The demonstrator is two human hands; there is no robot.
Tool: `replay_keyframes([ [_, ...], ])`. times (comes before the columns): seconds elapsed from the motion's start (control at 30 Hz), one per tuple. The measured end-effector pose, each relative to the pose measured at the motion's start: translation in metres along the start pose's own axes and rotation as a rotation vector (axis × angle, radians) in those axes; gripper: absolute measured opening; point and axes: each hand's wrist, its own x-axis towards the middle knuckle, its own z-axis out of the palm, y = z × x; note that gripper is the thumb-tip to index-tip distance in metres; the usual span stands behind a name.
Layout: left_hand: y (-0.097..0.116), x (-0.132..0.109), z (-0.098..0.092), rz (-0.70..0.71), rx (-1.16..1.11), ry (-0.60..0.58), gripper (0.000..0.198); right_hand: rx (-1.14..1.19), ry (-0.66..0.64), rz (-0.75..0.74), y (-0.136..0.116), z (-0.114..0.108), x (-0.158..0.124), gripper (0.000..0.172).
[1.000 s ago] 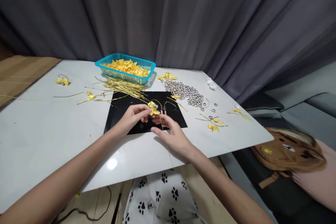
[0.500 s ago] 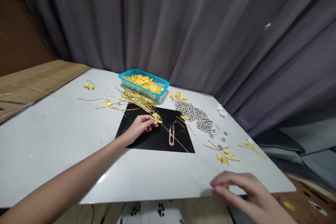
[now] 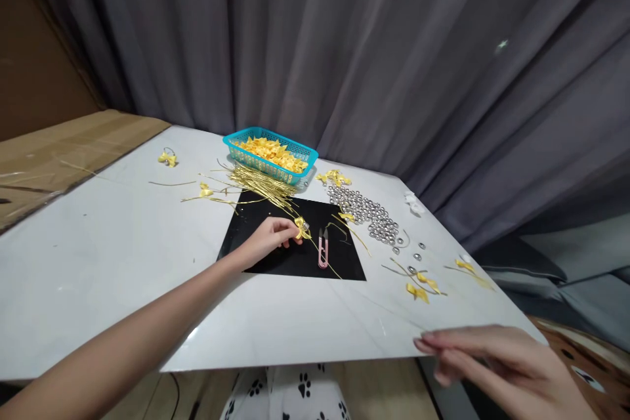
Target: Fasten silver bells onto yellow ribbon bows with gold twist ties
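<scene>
One bow (image 3: 302, 230) over black mat (image 3: 295, 264) — white table (image 3: 123, 262), curtain (image 3: 344, 46).

Item in my care: one small yellow ribbon bow (image 3: 302, 228), pinched by my left hand (image 3: 268, 239) just above the black mat (image 3: 295, 264); a thin gold wire (image 3: 335, 271) trails from it across the mat.

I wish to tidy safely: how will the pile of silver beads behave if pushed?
The silver beads look round and shiny, so they would probably roll and scatter on the glossy table. Stray beads already lie apart. Each seems small, likely light.
</scene>
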Motion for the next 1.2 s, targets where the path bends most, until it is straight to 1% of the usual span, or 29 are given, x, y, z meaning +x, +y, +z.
replay_keyframes([
  [0.03, 0.0, -0.001, 0.002, -0.003, -0.01, -0.011, 0.023, 0.02, 0.016, -0.044, -0.001, 0.001, 0.012, 0.021],
  [0.1, 0.0, -0.004, 0.007, -0.006, -0.028, -0.045, 0.023, 0.064, 0.104, -0.179, -0.004, 0.009, 0.036, 0.015],
  [0.13, 0.0, -0.006, 0.01, -0.002, -0.031, -0.06, 0.023, 0.079, 0.152, -0.215, -0.005, 0.014, 0.047, 0.013],
  [0.2, 0.0, -0.007, 0.014, 0.014, -0.015, -0.07, 0.022, 0.219, 0.18, -0.242, -0.01, 0.024, 0.063, 0.015],
  [0.23, -0.001, -0.007, 0.016, 0.021, 0.001, -0.054, 0.022, 0.325, 0.189, -0.268, -0.014, 0.027, 0.068, 0.017],
  [0.27, -0.001, -0.007, 0.017, 0.024, 0.019, -0.022, 0.022, 0.442, 0.23, -0.3, -0.02, 0.029, 0.07, 0.018],
  [0.37, -0.003, -0.005, 0.017, 0.008, 0.05, 0.094, 0.023, 0.714, 0.456, -0.361, -0.041, 0.032, 0.07, 0.012],
  [0.4, -0.003, -0.004, 0.017, 0.001, 0.05, 0.118, 0.023, 0.788, 0.488, -0.352, -0.047, 0.033, 0.069, 0.01],
  [0.43, -0.002, -0.004, 0.017, -0.007, 0.047, 0.129, 0.023, 0.865, 0.512, -0.307, -0.051, 0.036, 0.069, 0.01],
  [0.47, -0.001, -0.004, 0.017, -0.011, 0.041, 0.132, 0.023, 0.919, 0.487, -0.228, -0.052, 0.04, 0.07, 0.011],
  [0.5, 0.0, -0.004, 0.017, -0.012, 0.034, 0.13, 0.022, 0.946, 0.419, -0.124, -0.05, 0.046, 0.073, 0.012],
  [0.57, 0.004, -0.006, 0.018, -0.008, 0.015, 0.119, 0.022, 0.883, 0.26, 0.097, -0.039, 0.063, 0.082, 0.014],
  [0.6, 0.006, -0.007, 0.019, -0.005, 0.003, 0.108, 0.021, 0.789, 0.203, 0.17, -0.031, 0.073, 0.089, 0.015],
  [0.63, 0.008, -0.008, 0.019, -0.002, -0.008, 0.092, 0.02, 0.688, 0.201, 0.217, -0.023, 0.082, 0.095, 0.015],
  [0.67, 0.01, -0.009, 0.02, 0.002, -0.019, 0.076, 0.019, 0.587, 0.226, 0.225, -0.015, 0.09, 0.1, 0.016],
  [0.77, 0.013, -0.012, 0.021, 0.014, -0.049, 0.049, 0.016, 0.362, 0.334, 0.149, 0.004, 0.106, 0.112, 0.018],
  [0.87, 0.013, -0.014, 0.023, 0.044, -0.061, 0.06, 0.017, 0.278, 0.337, 0.129, 0.008, 0.113, 0.114, 0.02],
  [0.93, 0.012, -0.014, 0.024, 0.064, -0.057, 0.079, 0.018, 0.3, 0.321, 0.148, 0.006, 0.117, 0.114, 0.022],
  [1.0, 0.01, -0.014, 0.026, 0.069, -0.061, 0.099, 0.019, 0.369, 0.332, 0.168, 0.003, 0.123, 0.114, 0.022],
  [1.13, 0.007, -0.014, 0.028, 0.031, -0.088, 0.109, 0.02, 0.543, 0.386, 0.257, -0.001, 0.133, 0.117, 0.023],
  [1.2, 0.008, -0.015, 0.028, 0.019, -0.09, 0.102, 0.021, 0.591, 0.395, 0.307, -0.003, 0.135, 0.119, 0.023],
])
